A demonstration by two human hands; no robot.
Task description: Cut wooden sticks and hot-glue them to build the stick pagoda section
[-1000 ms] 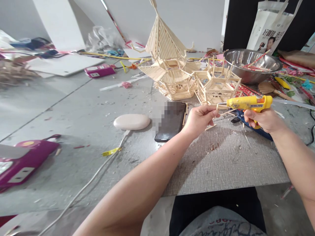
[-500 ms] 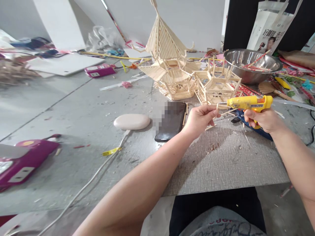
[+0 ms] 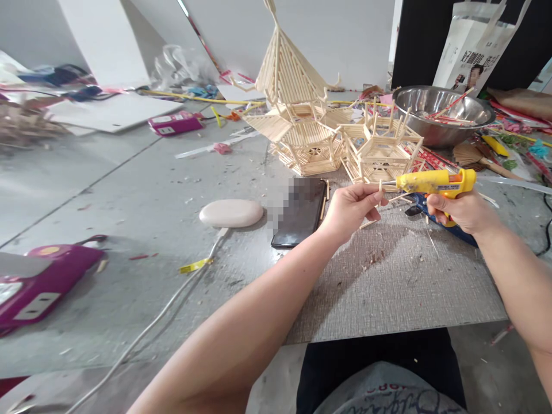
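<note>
My left hand [image 3: 351, 208] is closed in a pinch on a few thin wooden sticks [image 3: 381, 195] held above the grey mat [image 3: 388, 276]. My right hand [image 3: 459, 211] grips a yellow glue gun [image 3: 435, 182], whose metal nozzle touches the upper end of the sticks. Just behind the hands stands a hexagonal stick frame [image 3: 379, 150], and further back a tall stick pagoda [image 3: 295, 103].
A black phone [image 3: 299, 211] and a pale oval stone [image 3: 231, 213] lie left of my hands. A steel bowl [image 3: 442, 112] sits back right among craft clutter. A magenta box [image 3: 38, 282] lies at near left, and a white cable [image 3: 172, 299] crosses the floor.
The glue gun has shifted very slightly left and down against the sticks. My left hand stays almost where it was.
</note>
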